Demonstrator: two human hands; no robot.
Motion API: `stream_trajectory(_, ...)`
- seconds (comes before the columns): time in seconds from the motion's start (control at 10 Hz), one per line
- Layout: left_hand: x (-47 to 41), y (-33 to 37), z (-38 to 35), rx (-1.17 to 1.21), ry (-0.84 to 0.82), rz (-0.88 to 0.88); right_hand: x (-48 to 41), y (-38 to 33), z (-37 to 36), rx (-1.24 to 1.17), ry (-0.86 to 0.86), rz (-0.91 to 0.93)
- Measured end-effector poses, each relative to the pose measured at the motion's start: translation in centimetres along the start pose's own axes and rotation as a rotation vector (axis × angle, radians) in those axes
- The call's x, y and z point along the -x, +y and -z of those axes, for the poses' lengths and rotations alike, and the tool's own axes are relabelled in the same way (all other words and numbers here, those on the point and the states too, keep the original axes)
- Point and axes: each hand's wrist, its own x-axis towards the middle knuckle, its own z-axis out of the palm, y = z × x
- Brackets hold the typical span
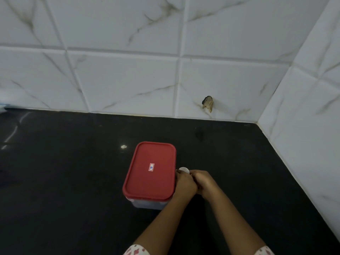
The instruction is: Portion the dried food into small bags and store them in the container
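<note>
The container (145,204) stands near the middle of the dark tabletop (64,172). Its red lid (141,183) is pressed on all round, so nothing inside can be reached yet. Its long axis runs away from the person, towards the tiled wall (128,80), with the near end tipped a little to the left.

Both hands sit just to the right of the container, level with its middle. The left hand (185,184) is the nearer one, with its knuckles right against the lid's right edge. Whether it actually touches is hard to say from this angle. The right hand (204,181) is tucked in close beside the left, on the side away from the container.

The fingers of both hands are curled under, and the hands are bunched together around a small white round thing (184,170), of which only the top shows. They seem to be pinching it between them, but the fingertips are hidden and I cannot tell what it is.

No dried food or small bags are in sight, so portioning looks not yet begun. To open the container, the left hand has the shorter reach: the lid's long right edge lies directly beside it.
</note>
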Motion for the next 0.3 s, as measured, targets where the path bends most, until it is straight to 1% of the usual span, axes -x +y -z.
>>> stream_trajectory(0.1, -0.4, -0.6, -0.5, 0.033, -0.007, -0.012, 0.2, -0.1, 0.1, 0.032, -0.004, 0.002)
stream_trajectory(0.2, 1.0, 0.2, 0.4, -0.377, -0.089, -0.128, 0.5, -0.6, 0.4, 0.058, 0.039, 0.000)
stream_trajectory(0.3, 1.5, 0.5, 1.5, -0.409, -0.036, -0.184, 0.5, -1.6, 0.9, 0.042, 0.101, 0.029)
